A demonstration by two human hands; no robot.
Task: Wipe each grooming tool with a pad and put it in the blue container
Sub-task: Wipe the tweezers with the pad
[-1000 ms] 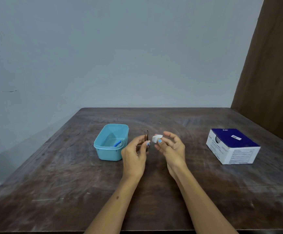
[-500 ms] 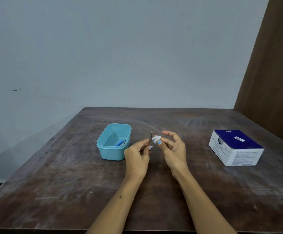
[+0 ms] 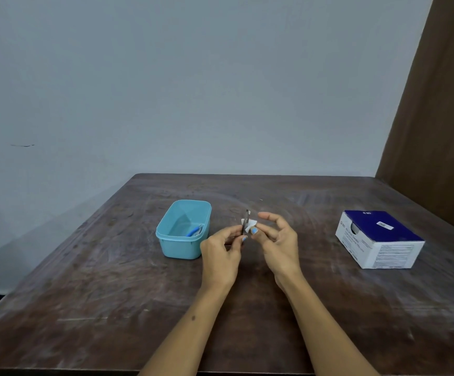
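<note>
Dark wooden table (image 3: 111, 280), grey wall behind. A thin metal grooming tool (image 3: 246, 221) is held upright, pinched by the left hand (image 3: 220, 253); a white pad (image 3: 248, 223) is pinched against it by the right hand (image 3: 278, 244), other fingers spread. Blue container (image 3: 183, 230) just left, a blue-handled tool (image 3: 193, 232) inside. Swab box (image 3: 379, 238) well right.

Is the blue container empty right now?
No, the blue container already holds a blue-handled tool lying against its right inner wall.
</note>
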